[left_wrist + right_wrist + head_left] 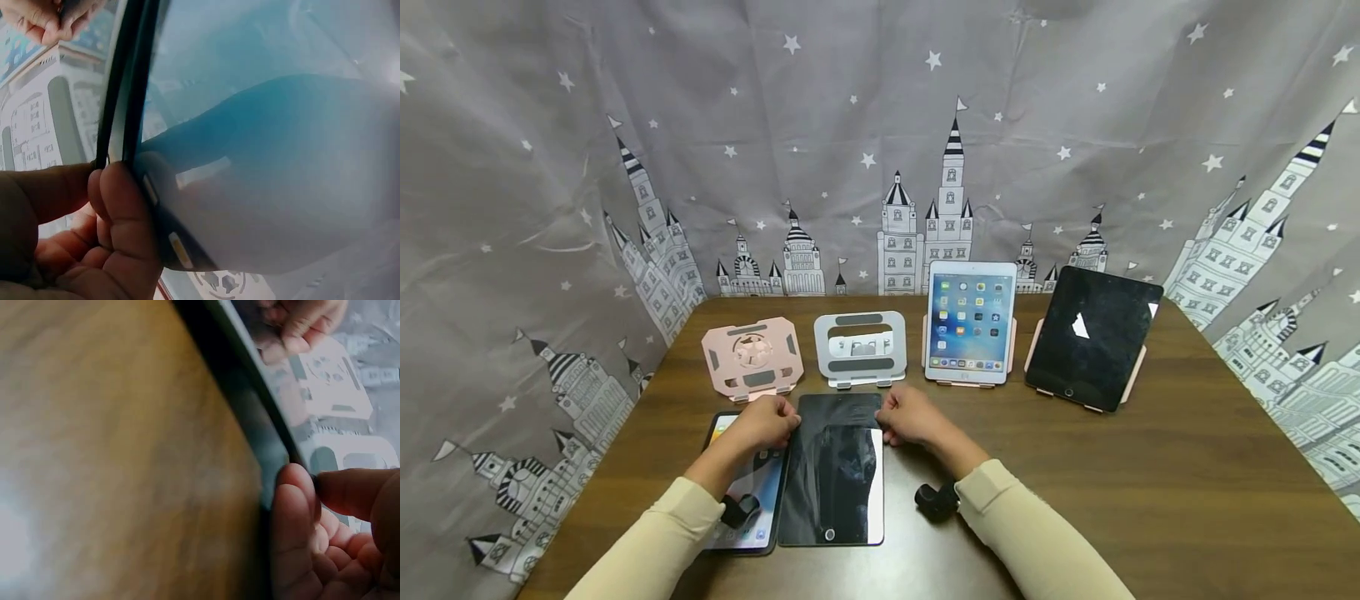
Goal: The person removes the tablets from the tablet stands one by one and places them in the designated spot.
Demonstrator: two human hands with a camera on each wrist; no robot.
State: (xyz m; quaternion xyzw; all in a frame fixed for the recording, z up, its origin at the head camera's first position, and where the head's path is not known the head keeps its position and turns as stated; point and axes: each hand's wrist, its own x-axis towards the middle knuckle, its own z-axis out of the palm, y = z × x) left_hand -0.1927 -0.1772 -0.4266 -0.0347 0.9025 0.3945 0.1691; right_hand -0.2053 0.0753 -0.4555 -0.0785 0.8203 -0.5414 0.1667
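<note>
A black-screened tablet (835, 492) lies before me, its home button toward the near edge. My left hand (767, 422) pinches its left side near the far corner, and my right hand (912, 415) grips the opposite side. Thumb and curled fingers meet on the tablet's edge (115, 94) in the left wrist view. The right wrist view has the same kind of pinch on the edge (265, 394). How high the tablet stands off the table cannot be told. Partly under my left forearm is a tablet with a lit screen (767, 479).
Beyond my hands stand a pink tablet stand (752, 358) and a pale grey one (861, 343), both bare. Further right, a white tablet (970, 325) and a black tablet (1093, 333) lean on pink stands. A printed grey curtain (850, 125) hangs behind the wooden table (1187, 500).
</note>
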